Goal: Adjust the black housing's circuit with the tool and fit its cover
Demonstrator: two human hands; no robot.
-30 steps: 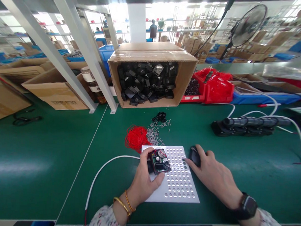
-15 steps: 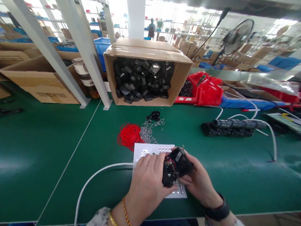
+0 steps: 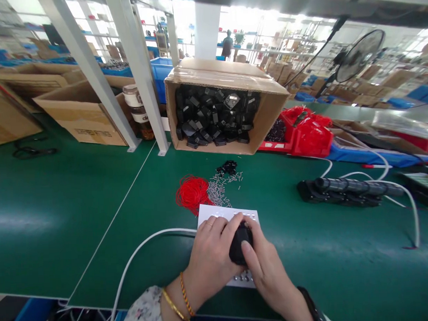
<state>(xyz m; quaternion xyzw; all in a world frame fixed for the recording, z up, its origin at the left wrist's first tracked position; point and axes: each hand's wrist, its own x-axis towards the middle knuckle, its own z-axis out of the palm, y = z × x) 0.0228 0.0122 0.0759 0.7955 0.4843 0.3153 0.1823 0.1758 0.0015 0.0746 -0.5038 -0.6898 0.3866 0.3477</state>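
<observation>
A black plastic housing (image 3: 240, 246) is clasped between both hands, over a white sheet (image 3: 210, 211) dotted with small shiny parts. My left hand (image 3: 213, 247) wraps its left side, the fingers over the far edge. From the other side my right hand (image 3: 265, 261) grips it, thumb pressed on the top face. The two halves look closed together, and the inside is hidden. A white cable (image 3: 146, 242) runs from the left edge of the sheet to the table's front edge. Just beyond the sheet lie a coil of red rings or cord (image 3: 193, 194) and loose silver pins (image 3: 218, 191).
A cardboard box (image 3: 228, 71) of black housings stands on its side at the back. Small black parts (image 3: 227, 168) lie before it. Right of it are a red bin (image 3: 301, 138) and a row of joined black units (image 3: 344, 192). Metal posts (image 3: 141, 74) rise at back left.
The housing stood open with its wiring showing; now its black cover lies over it. My right hand has moved onto the top, thumb pressing. The whole view has shifted slightly.
</observation>
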